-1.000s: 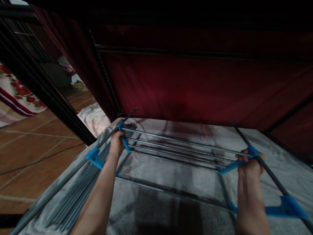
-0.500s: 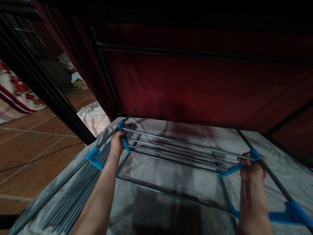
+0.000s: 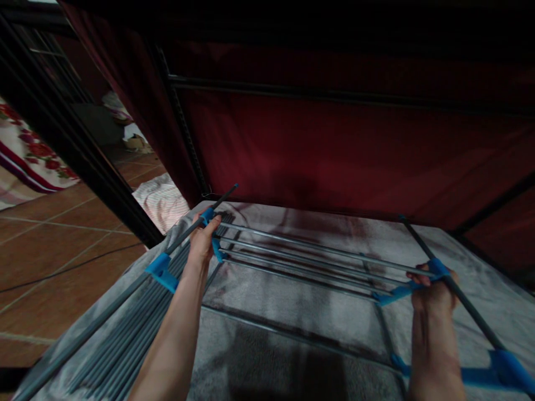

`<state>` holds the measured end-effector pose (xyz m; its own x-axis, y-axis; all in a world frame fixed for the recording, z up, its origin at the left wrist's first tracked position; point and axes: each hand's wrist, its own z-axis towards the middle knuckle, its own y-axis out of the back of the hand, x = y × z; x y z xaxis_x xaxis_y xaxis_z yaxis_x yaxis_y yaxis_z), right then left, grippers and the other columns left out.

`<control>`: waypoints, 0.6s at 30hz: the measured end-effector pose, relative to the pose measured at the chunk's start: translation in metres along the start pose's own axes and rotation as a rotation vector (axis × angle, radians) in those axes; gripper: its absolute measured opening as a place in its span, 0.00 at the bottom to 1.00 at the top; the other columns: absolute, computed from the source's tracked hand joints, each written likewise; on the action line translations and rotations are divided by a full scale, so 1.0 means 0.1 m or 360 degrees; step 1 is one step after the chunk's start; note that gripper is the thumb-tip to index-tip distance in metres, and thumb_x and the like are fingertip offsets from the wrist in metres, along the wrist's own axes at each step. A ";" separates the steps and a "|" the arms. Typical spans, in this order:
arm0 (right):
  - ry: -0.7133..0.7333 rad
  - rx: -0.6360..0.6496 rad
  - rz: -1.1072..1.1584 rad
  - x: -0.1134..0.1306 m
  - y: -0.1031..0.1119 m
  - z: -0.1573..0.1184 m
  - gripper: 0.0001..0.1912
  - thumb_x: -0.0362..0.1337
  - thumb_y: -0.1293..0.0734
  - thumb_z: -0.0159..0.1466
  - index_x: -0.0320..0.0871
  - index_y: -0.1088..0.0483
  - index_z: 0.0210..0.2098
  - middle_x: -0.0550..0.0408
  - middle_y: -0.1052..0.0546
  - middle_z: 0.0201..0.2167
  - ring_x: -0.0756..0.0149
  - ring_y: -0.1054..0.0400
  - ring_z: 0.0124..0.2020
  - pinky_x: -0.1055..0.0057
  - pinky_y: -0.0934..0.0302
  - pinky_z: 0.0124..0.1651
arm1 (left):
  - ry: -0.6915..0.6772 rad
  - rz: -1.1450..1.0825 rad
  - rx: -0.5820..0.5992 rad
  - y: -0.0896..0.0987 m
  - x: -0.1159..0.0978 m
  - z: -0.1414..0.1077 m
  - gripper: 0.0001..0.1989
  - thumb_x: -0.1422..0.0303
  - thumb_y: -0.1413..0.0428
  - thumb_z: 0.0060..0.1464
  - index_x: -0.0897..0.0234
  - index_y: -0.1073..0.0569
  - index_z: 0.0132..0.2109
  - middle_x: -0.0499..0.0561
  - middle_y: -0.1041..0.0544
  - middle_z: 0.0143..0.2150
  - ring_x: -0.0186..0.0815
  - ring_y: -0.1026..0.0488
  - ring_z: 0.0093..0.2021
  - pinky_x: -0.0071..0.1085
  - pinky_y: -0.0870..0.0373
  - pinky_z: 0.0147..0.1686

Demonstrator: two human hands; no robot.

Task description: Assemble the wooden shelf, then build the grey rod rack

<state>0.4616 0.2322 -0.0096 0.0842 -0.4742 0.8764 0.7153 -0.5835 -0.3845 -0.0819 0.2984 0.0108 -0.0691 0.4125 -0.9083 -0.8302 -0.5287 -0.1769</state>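
A frame of grey metal tubes with blue plastic brackets stands over a grey blanket [image 3: 267,345]. My left hand [image 3: 203,236] is closed round the left blue bracket [image 3: 207,216], its thumb on the end of the top crossbar [image 3: 309,242]. At the right, my right hand [image 3: 432,287] grips the other blue bracket [image 3: 438,268], fingers curled around it near the bar's end. Several parallel bars run between the two brackets. Lower on the left side pole [image 3: 104,314] sits another blue bracket [image 3: 163,271]; one more [image 3: 507,370] is at the bottom right.
A bundle of loose grey tubes [image 3: 129,340] lies on the blanket at the left. Behind is a dark red cloth panel [image 3: 334,150] with a black frame. Tiled floor [image 3: 62,245] with a dark cable, a striped cloth [image 3: 161,200] and a flowered cloth [image 3: 37,150] are at the left.
My left thumb has moved up and over onto the end of the top crossbar. My right hand keeps its grip, and the frame has barely shifted.
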 end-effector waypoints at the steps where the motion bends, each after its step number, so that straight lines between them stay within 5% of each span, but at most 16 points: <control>1: 0.0022 0.0017 0.0002 -0.01 0.01 0.00 0.09 0.35 0.41 0.50 0.43 0.36 0.15 0.61 0.48 0.07 0.71 0.49 0.11 0.74 0.40 0.17 | -0.0002 -0.0013 0.0012 0.00 0.00 0.00 0.22 0.60 0.35 0.45 0.60 0.26 0.47 0.45 0.28 0.33 0.31 0.33 0.30 0.31 0.36 0.32; 18: -0.0047 -0.0075 0.0057 0.02 -0.03 -0.01 0.10 0.34 0.41 0.50 0.43 0.38 0.13 0.59 0.49 0.08 0.73 0.51 0.12 0.76 0.43 0.16 | 0.0056 -0.0286 0.0128 0.08 -0.03 -0.04 0.28 0.63 0.32 0.42 0.57 0.25 0.53 0.53 0.24 0.43 0.38 0.26 0.39 0.34 0.29 0.35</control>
<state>0.4590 0.2323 -0.0070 0.1304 -0.4760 0.8698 0.6781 -0.5972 -0.4285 -0.0863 0.2900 0.0110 0.1024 0.4682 -0.8776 -0.8691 -0.3871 -0.3079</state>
